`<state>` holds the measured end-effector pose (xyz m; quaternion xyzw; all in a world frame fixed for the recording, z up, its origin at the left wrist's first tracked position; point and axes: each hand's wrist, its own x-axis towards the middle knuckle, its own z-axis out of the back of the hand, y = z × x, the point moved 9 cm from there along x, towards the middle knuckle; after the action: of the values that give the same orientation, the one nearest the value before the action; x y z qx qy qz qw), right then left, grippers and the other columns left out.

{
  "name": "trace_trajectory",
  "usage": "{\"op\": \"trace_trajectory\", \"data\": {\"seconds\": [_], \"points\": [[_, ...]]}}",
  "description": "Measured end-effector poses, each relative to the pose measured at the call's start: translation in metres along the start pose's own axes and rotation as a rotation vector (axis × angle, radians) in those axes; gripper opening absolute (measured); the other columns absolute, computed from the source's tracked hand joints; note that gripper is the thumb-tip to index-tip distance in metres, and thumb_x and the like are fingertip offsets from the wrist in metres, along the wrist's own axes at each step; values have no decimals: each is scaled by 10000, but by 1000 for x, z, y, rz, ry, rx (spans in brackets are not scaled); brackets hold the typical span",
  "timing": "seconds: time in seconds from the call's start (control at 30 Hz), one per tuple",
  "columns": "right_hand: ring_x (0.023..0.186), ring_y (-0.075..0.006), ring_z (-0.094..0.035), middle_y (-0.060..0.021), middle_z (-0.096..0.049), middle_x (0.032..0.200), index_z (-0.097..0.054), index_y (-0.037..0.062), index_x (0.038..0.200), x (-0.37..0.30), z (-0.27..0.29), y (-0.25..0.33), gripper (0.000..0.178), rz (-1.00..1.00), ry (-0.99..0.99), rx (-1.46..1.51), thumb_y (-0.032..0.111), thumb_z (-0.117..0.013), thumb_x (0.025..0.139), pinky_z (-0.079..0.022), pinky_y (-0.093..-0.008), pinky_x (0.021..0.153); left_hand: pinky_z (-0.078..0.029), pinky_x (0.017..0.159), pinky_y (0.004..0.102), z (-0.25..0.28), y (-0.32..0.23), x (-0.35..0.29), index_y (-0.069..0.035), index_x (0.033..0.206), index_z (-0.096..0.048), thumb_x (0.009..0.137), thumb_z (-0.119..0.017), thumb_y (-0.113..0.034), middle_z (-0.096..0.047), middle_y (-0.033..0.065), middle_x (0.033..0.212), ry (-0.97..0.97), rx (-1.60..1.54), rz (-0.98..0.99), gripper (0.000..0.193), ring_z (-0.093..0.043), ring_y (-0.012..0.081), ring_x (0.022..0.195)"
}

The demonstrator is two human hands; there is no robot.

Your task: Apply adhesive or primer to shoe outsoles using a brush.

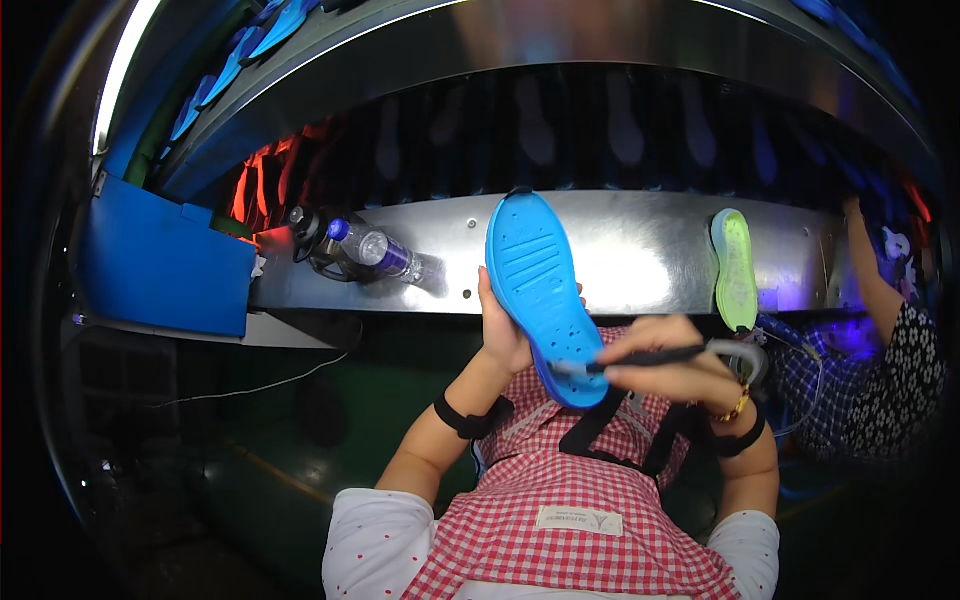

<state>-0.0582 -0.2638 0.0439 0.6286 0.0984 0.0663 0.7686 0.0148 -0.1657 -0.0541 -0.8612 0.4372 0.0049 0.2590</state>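
A blue shoe sole [540, 262] is tilted up in front of me, its toe end near the steel ledge. My left hand [503, 328] grips it along its left edge, with fingertips showing on the right side. Ridges cross its upper part, and small holes dot the heel. In my right hand [668, 372] is a brush with a black handle [655, 357]. Its pale tip, blurred by motion, meets the heel end of the sole. A yellow-green sole [737, 270] rests on the ledge to the right, apart from both hands.
On the steel ledge [610, 285] a clear bottle with a blue cap [385, 252] lies tipped beside a dark bottle [306, 228]. Behind runs a dark conveyor with several soles. A blue box panel [165, 262] stands left. Another person's arm [868, 255] reaches in at the right.
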Motion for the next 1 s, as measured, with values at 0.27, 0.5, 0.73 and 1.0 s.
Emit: {"op": "trace_trajectory", "data": {"seconds": [0.27, 0.5, 0.73, 1.0], "points": [[743, -108, -606, -93, -655, 822, -666, 36, 929, 20, 3, 18, 220, 79, -105, 115, 63, -686, 712, -479, -224, 651, -436, 897, 445, -50, 9, -5, -55, 1295, -358, 781, -136, -741, -509, 212, 1166, 199, -394, 51, 886, -535, 332, 1037], [760, -120, -625, -96, -663, 848, -655, 31, 962, 14, 16, 2, 223, -84, -131, 217, 48, -668, 741, -499, -220, 688, -484, 803, 433, -39, -6, 4, -33, 1224, -412, 745, -104, -778, -559, 225, 1034, -80, 14, -57, 937, -583, 320, 912], [798, -192, -643, -123, -659, 891, -654, 24, 940, 8, 29, 14, 238, 120, -239, 168, -15, -673, 706, -513, -270, 737, -508, 692, 408, -46, -40, 6, -24, 1163, -438, 682, -87, -833, -577, 207, 937, -22, 112, -359, 1005, -597, 296, 795], [738, -127, -609, -100, -651, 887, -645, 22, 968, 14, 27, 7, 249, 90, -263, 200, 0, -664, 720, -481, -215, 633, -490, 719, 433, -42, -73, 4, -4, 1171, -435, 662, -94, -849, -567, 220, 960, -17, -39, -467, 1044, -577, 327, 825]]}}
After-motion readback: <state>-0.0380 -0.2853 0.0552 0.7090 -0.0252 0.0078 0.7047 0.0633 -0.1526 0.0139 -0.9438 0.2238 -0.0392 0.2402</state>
